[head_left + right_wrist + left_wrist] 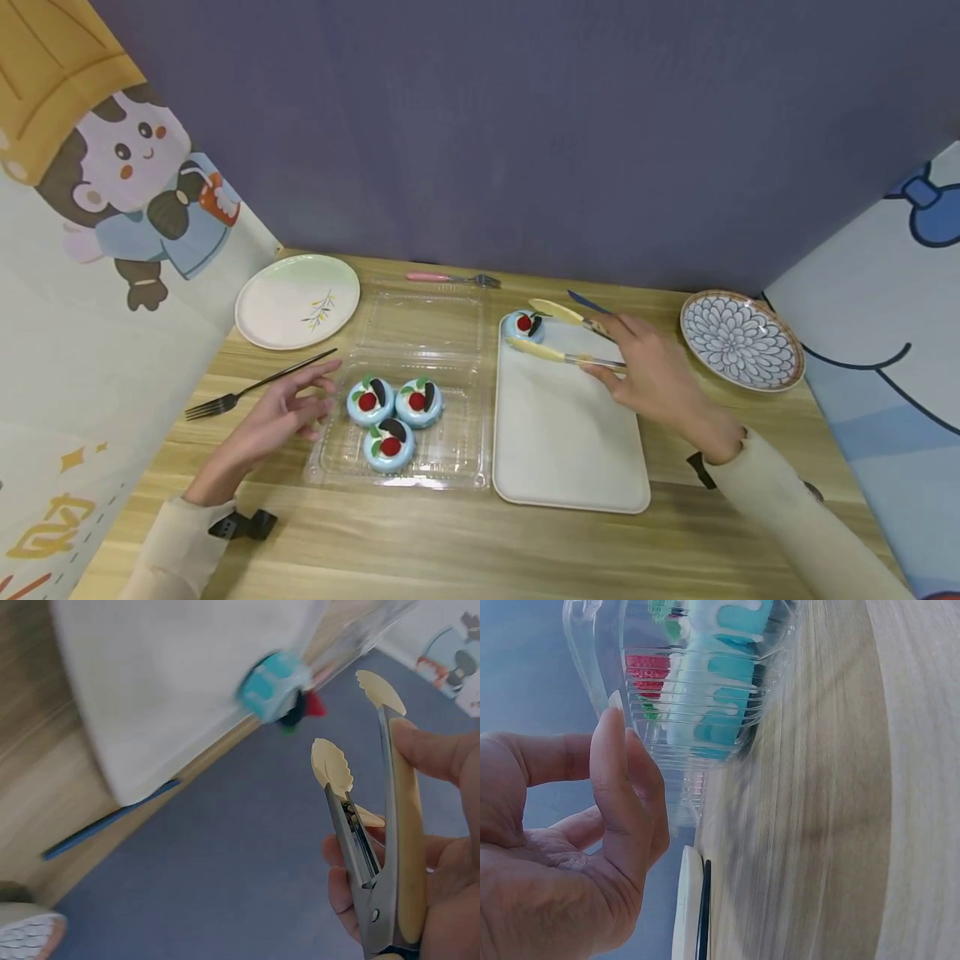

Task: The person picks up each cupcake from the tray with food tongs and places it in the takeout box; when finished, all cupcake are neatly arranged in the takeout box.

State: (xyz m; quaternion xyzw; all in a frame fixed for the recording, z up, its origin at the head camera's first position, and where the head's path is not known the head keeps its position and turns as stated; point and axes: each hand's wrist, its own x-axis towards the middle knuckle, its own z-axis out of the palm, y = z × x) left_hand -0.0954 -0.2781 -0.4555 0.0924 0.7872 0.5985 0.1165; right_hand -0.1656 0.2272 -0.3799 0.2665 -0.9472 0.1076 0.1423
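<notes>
My right hand (656, 379) holds tongs (407, 840) with cream-coloured tips, their arms spread apart. In the head view the tips lie on either side of a small blue cake (513, 322) topped with a red berry and a dark cookie piece. This cake sits at the far left corner of a white tray (570, 442); the right wrist view shows the tips apart from it. My left hand (277, 417), fingers loosely bent, is at the left rim of a clear plastic box (459, 442). Inside the box stand three similar blue cakes (390, 457), grouped at its left.
The box's lid (423, 321) lies folded back. Behind it is a pink-handled fork (429, 277). A black fork (225, 404) and a pale plate (277, 304) lie left. A blue-handled utensil (587, 302) lies behind the tray, a patterned bowl (742, 342) at right. Walls enclose the table.
</notes>
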